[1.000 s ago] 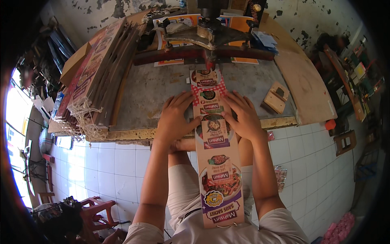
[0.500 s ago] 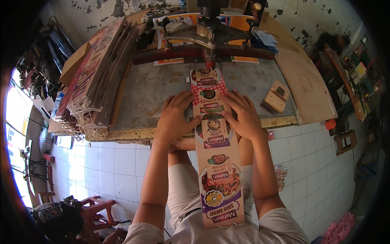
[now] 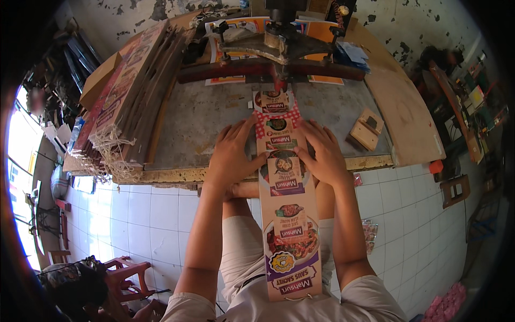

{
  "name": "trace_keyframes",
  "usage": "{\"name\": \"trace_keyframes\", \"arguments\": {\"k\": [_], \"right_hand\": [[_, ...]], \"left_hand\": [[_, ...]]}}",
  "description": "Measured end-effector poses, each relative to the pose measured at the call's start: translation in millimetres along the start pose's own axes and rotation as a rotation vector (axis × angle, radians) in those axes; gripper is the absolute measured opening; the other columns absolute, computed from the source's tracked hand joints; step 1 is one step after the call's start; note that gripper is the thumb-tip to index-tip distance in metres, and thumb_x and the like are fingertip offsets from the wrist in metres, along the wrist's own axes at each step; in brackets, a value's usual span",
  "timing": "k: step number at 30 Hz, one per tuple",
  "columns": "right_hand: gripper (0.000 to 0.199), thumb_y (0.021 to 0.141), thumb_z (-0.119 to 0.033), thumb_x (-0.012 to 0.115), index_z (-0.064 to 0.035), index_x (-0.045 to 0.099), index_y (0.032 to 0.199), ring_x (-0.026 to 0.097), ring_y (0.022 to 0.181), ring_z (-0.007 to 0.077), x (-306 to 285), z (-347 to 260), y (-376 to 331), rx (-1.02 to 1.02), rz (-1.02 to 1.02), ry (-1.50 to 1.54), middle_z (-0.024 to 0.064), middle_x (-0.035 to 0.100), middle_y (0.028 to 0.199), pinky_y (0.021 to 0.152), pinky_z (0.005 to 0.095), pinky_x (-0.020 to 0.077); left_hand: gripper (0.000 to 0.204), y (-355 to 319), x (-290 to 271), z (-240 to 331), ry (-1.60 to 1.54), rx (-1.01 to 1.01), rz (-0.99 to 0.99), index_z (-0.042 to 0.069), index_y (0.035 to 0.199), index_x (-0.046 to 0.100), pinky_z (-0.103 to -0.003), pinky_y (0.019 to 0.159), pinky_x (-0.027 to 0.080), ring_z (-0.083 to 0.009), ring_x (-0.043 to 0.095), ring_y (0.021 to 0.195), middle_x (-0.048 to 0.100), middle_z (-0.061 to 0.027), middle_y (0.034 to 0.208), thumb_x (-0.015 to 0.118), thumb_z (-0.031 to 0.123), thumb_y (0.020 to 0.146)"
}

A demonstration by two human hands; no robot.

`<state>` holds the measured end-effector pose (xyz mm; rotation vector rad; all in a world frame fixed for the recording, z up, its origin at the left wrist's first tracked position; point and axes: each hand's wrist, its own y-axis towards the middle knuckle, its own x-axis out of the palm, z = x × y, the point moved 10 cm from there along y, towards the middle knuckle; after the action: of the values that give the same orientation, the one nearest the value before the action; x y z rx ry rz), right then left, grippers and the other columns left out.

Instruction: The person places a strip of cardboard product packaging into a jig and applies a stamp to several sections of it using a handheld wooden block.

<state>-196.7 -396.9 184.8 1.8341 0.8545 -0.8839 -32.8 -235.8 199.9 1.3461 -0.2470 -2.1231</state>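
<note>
A long printed strip (image 3: pixel 289 200) is found lying lengthwise, its far part laid on the grey top of the table (image 3: pixel 209 104) and its near part extended past the edge, over the person's lap. The far end is positioned just before the red-tipped middle of the press (image 3: pixel 277 52). The left hand (image 3: pixel 234 156) is placed palm down at the strip's left edge, fingers spread and pointed forward, thumb laid against the strip. The right hand (image 3: pixel 323 154) is set likewise at the right edge, its thumb also at the strip. Whether the edges are pinched beneath the hands cannot be told. A short cord (image 3: pixel 298 298) is seen at the near end. On the table's left side, a stack (image 3: pixel 130 80) of similar printed strips is stored, with pale strings (image 3: pixel 111 144) hung from its near end. At the right, a wooden block (image 3: pixel 366 129) is placed well apart from the strip. Beyond it, blue-and-white packets (image 3: pixel 353 56) are noted. A red stool (image 3: pixel 127 276) is stood on the tiled floor (image 3: pixel 153 214).
</note>
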Motion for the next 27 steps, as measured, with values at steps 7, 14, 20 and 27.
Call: {"name": "trace_keyframes", "arguments": {"k": [7,14,20,27], "right_hand": [[0.060,0.109,-0.039,0.072,-0.0078,0.063,0.159,0.044,0.163,0.0359,2.3,-0.5,0.3,-0.015,-0.020,-0.025,0.0136,0.058,0.169,0.134,0.0571,0.0322],[0.067,0.109,-0.038,0.072,-0.0049,0.055,0.164,0.046,0.162,0.0365,-2.8,-1.9,0.5,-0.003,0.022,0.015,0.0153,0.058,0.168,0.134,0.0565,0.0329],[0.064,0.109,-0.039,0.071,-0.0054,0.058,0.162,0.047,0.161,0.0370,-1.5,-1.9,-0.8,-0.014,0.018,-0.005,0.0144,0.059,0.167,0.133,0.0565,0.0337],[0.060,0.110,-0.039,0.071,-0.0038,0.061,0.158,0.046,0.162,0.0370,-3.8,-1.9,-1.4,0.006,0.033,0.015,0.0140,0.058,0.168,0.133,0.0568,0.0336]], "left_hand": [[0.081,-0.5,3.0,-0.5,0.012,0.019,-0.023,0.007,0.155,0.063,-0.058,0.132,0.037,-0.0357,0.056,0.153,0.065,-0.0161,0.160,0.088,0.035,0.084],[0.069,0.0,3.2,-0.9,0.012,0.015,-0.025,0.008,0.147,0.072,-0.059,0.133,0.036,-0.0345,0.054,0.156,0.065,-0.0129,0.161,0.087,0.035,0.086],[0.068,-0.5,4.6,-0.5,0.020,0.010,-0.037,0.007,0.147,0.072,-0.058,0.133,0.036,-0.0344,0.055,0.155,0.065,-0.0143,0.160,0.087,0.035,0.087],[0.069,0.3,3.4,1.9,0.044,0.029,-0.023,0.006,0.148,0.072,-0.057,0.133,0.036,-0.0348,0.057,0.153,0.065,-0.0157,0.160,0.086,0.036,0.087]]}}
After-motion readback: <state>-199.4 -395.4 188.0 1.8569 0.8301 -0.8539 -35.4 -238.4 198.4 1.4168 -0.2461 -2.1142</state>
